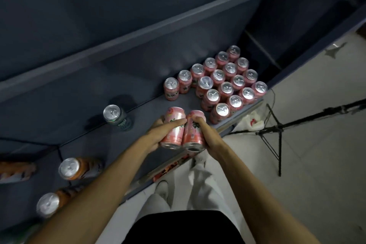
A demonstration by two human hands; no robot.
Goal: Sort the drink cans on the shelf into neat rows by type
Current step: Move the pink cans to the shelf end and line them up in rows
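At the far left of the dark shelf [83,93] stand two orange cans [68,168], with a third orange shape at the frame edge too blurred to name. Further in, a lone green can [116,118] stands upright, well apart from the rest, probably waiting for a row of its own. In the middle, the left hand [160,132] wraps its fingers round one pink can [173,128], and the right hand [208,136] curls round a second pink can [195,130]. The two cans touch side by side, tilted tops-forward above the shelf's front edge, likely so both can join the block at once. To the right, the pink cans block [219,81] stands upright in tight diagonal rows by the shelf's end; its near-left corner looks the natural spot. Beyond, a tripod [277,130] stands on the floor.
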